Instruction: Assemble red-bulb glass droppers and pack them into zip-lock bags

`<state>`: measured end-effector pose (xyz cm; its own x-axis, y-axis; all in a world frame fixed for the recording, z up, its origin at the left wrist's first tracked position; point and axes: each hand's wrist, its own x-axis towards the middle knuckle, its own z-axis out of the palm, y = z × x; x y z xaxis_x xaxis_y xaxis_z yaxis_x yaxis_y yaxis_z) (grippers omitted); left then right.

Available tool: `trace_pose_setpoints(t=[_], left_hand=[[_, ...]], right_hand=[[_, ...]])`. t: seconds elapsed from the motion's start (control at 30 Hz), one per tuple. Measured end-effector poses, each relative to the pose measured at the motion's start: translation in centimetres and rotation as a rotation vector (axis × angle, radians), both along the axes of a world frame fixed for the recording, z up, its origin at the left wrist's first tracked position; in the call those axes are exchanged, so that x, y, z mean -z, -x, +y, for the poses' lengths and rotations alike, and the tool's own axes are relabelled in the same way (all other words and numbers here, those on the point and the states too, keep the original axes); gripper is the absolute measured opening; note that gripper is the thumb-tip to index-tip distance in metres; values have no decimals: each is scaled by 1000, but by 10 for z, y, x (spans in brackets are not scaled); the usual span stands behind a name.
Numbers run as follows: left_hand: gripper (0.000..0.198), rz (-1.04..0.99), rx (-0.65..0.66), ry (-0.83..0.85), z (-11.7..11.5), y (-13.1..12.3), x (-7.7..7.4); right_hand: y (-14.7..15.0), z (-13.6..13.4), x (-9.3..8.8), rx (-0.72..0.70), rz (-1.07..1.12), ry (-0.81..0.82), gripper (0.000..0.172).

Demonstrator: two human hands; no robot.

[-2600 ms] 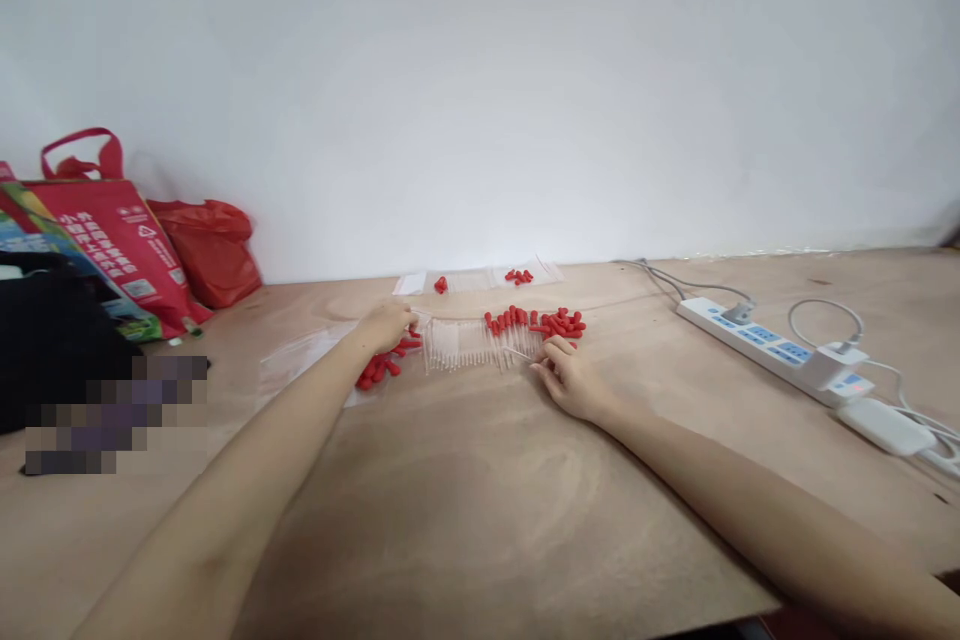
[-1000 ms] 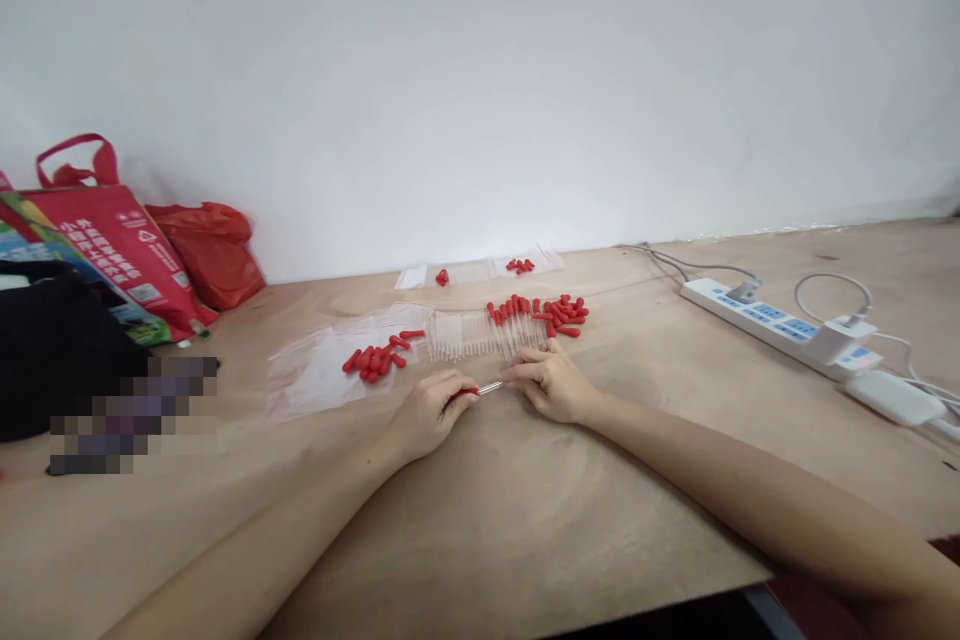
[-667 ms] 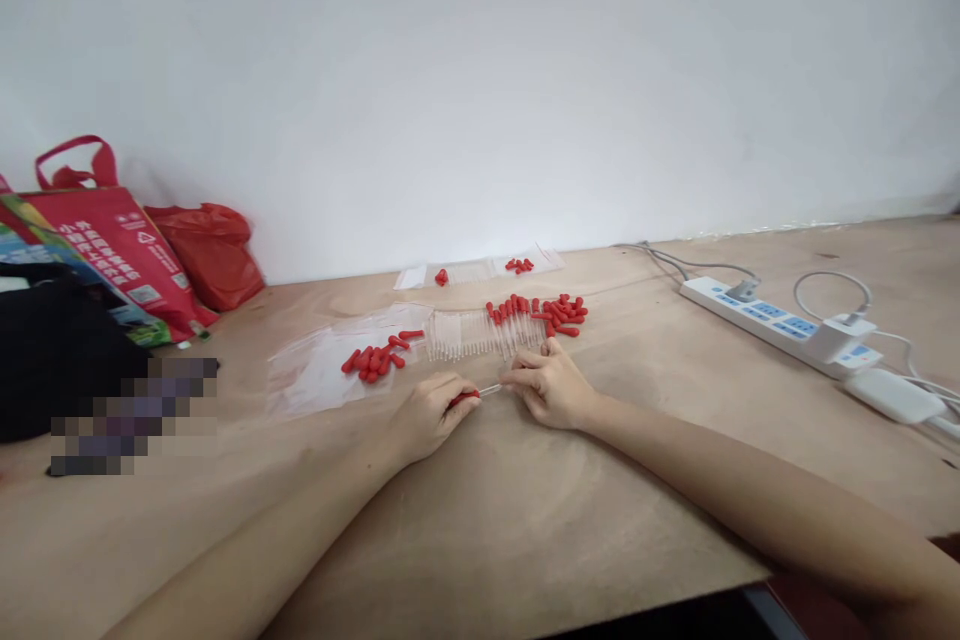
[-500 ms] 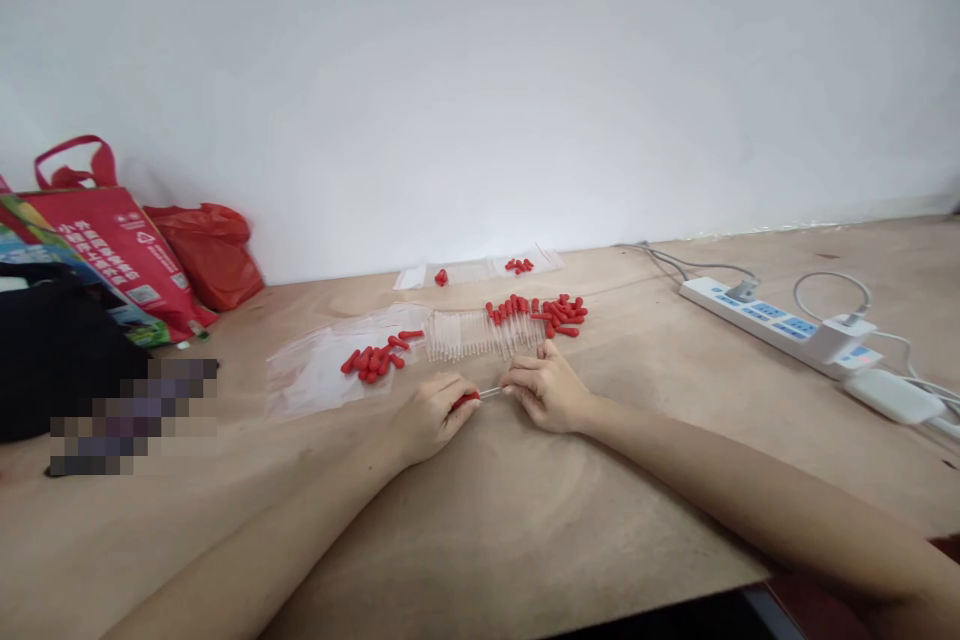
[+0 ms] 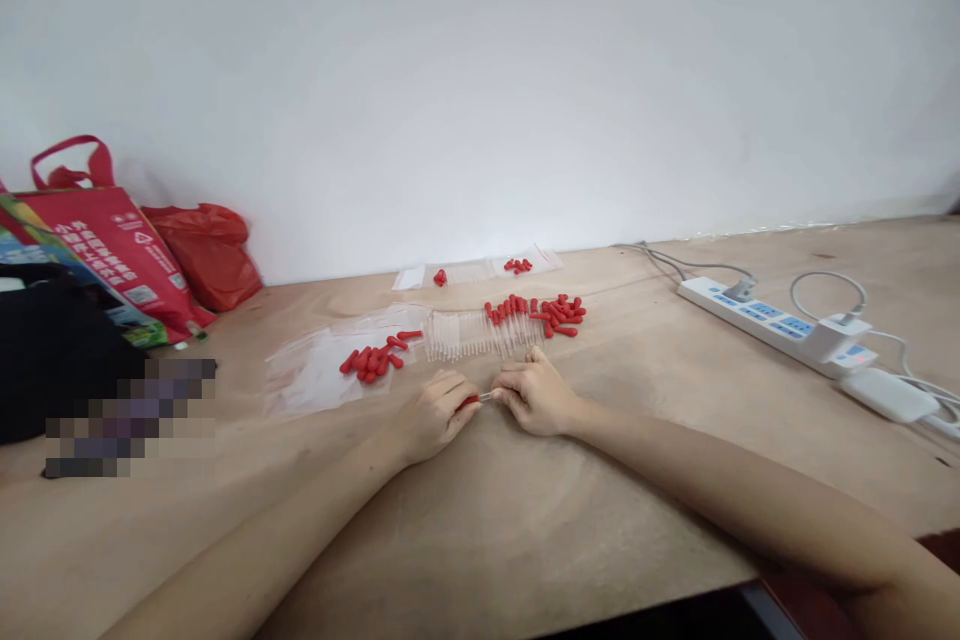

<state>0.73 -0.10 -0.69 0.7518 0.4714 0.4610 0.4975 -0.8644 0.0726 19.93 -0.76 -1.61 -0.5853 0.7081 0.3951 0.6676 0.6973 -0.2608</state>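
Pinched in my left hand (image 5: pixel 439 417) is a red rubber dropper bulb (image 5: pixel 469 402), mostly covered by the fingers. My right hand (image 5: pixel 536 395) is closed on a thin clear dropper tube (image 5: pixel 485 396), which spans the small gap between the hands and meets the bulb. Just beyond them lies a row of clear dropper tubes (image 5: pixel 450 335), the right-hand ones with red bulbs on their far ends. Loose red bulbs (image 5: pixel 562 312) lie right of the row. More red bulbs (image 5: pixel 369 362) rest at its left on a clear plastic bag (image 5: pixel 300 375).
Near the wall, another clear bag (image 5: pixel 409 278) lies with small groups of red bulbs and tubes. A white power strip (image 5: pixel 750 318) with plugs and cables lies at right. Red bags (image 5: pixel 202 255) and a black bag (image 5: pixel 60 360) stand at left, beside a blurred-out item (image 5: pixel 139 420).
My right hand has shifted slightly left toward my left hand, so less of the tube shows between them. The left hand stays nearly in place, still on the bulb.
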Motion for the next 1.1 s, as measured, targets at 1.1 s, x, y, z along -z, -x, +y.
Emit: trace_pose_setpoints(t=[1.1], left_hand=[[14,-118,-464,57,12,18,0]], right_hand=[[9,92,-20,802,133,216,25]])
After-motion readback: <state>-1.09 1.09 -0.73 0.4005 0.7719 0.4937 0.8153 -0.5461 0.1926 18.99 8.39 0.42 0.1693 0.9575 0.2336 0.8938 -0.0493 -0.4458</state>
